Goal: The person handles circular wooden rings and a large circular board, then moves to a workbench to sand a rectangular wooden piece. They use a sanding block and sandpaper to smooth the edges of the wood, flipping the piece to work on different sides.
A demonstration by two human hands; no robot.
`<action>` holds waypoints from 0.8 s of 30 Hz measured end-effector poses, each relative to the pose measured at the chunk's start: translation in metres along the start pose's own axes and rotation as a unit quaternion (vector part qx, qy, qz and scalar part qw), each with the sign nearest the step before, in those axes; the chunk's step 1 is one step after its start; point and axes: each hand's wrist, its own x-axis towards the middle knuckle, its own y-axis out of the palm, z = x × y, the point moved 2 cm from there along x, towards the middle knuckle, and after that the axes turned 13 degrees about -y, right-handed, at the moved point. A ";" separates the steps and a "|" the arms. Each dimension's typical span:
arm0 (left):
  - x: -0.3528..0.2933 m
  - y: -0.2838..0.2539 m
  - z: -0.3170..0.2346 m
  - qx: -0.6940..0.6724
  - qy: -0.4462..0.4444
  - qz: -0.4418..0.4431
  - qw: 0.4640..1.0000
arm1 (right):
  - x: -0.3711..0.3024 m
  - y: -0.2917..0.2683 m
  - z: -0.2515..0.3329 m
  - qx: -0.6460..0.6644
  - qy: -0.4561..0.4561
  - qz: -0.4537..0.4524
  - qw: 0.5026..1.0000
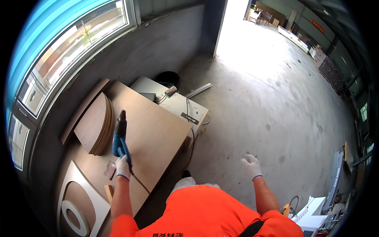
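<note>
My left hand, in a white glove, is closed around the handle of a blue corded power tool. Its dark, tapering nose points away from me, above the wooden board on the bench; the frame does not settle its exact kind. A dark cord trails down from its handle. Beside that hand lies a small clear packet. My right hand, also gloved, is out over the floor to the right with its fingers curled together. Whatever those fingers may hold is too small to make out.
A large wooden board covers the bench, carrying stacked curved panels, a white cutout panel and a wood block. Behind stands a pale worktop with a sanding block. A black bucket sits near the wall.
</note>
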 end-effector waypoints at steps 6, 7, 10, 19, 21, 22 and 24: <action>-0.117 0.287 -0.029 -0.081 0.139 0.094 0.982 | 0.103 0.128 0.215 0.264 -0.089 0.213 0.937; -0.120 0.319 -0.022 -0.041 0.158 0.127 0.979 | 0.120 0.140 0.249 0.307 -0.099 0.234 0.917; -0.155 0.387 -0.013 0.170 0.226 0.111 0.953 | 0.194 0.159 0.262 0.196 -0.106 0.175 0.959; -0.056 0.347 0.006 0.280 0.081 0.074 0.954 | 0.461 0.171 0.161 -0.241 -0.346 0.173 0.890; -0.058 0.322 0.021 0.245 0.050 -0.009 0.968 | 0.501 0.202 0.166 -0.318 -0.361 0.245 0.842; -0.061 0.310 0.030 0.227 0.036 -0.049 0.972 | 0.516 0.220 0.168 -0.351 -0.379 0.274 0.811; -0.070 0.291 0.060 0.174 0.011 -0.113 0.978 | 0.528 0.270 0.161 -0.397 -0.385 0.354 0.754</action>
